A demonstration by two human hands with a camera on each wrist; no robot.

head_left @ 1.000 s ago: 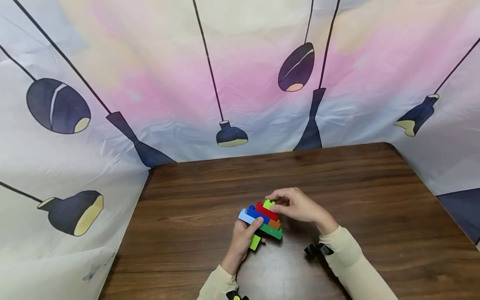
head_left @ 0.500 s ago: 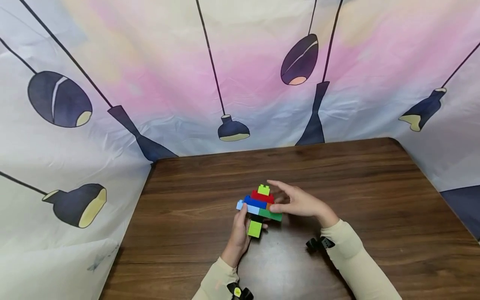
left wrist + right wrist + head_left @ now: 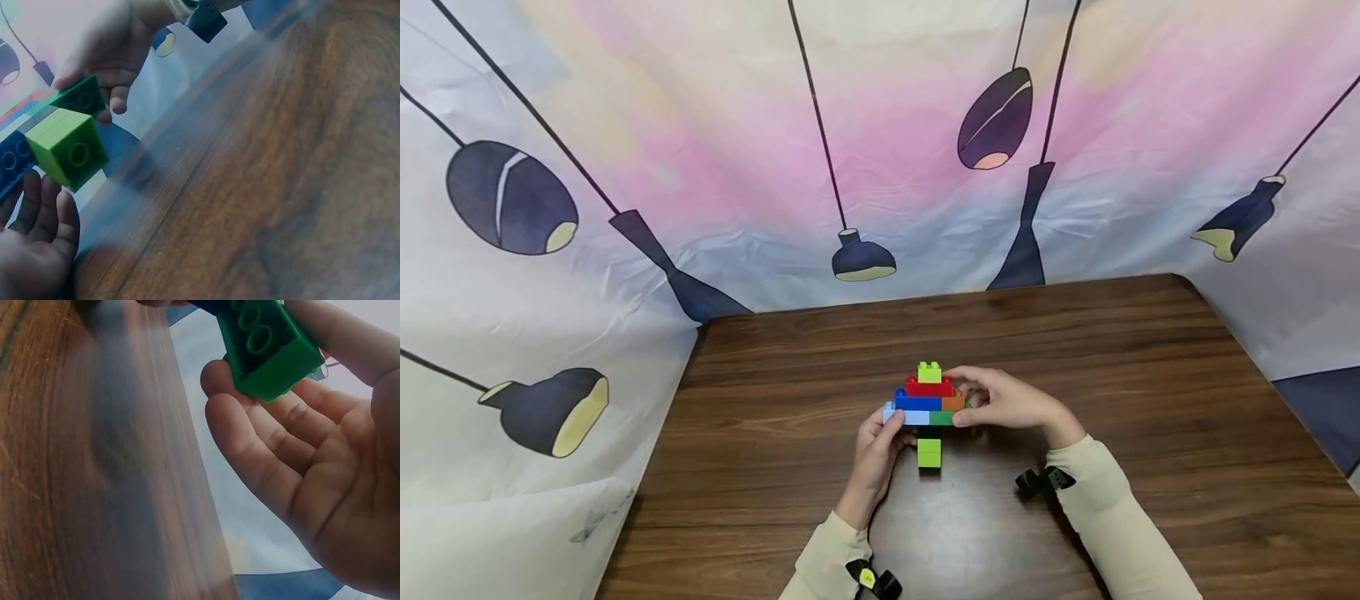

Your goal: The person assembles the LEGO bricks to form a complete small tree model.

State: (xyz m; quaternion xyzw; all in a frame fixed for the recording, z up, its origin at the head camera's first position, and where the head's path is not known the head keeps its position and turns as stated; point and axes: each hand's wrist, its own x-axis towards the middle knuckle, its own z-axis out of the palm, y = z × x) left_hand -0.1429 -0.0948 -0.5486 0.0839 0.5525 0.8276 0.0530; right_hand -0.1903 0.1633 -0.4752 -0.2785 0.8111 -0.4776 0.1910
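Note:
A tree-shaped toy-brick model stands upright between my hands, its studs facing up. A lime brick (image 3: 929, 374) tops it. Below are a red brick (image 3: 928, 389), a blue brick (image 3: 917, 403) beside an orange one (image 3: 952, 403), then a light blue brick (image 3: 916, 418) beside a green brick (image 3: 941, 419). A dark piece and lime bricks (image 3: 929, 454) form the stem. My left hand (image 3: 872, 454) grips the light blue end, thumb in front. My right hand (image 3: 1018, 404) holds the green end. In the left wrist view the stem's hollow underside (image 3: 79, 154) shows, raised off the table.
The brown wood-grain table (image 3: 775, 400) extends around both hands. Behind it and at its sides hangs a pastel cloth (image 3: 737, 167) printed with dark lamps. Black wrist devices (image 3: 1045, 482) are strapped over the pale sleeves.
The model has turned from tilted to upright and squarely facing the head camera. My right hand has moved from the top lime brick down to the green end. My left hand has shifted along the light blue brick.

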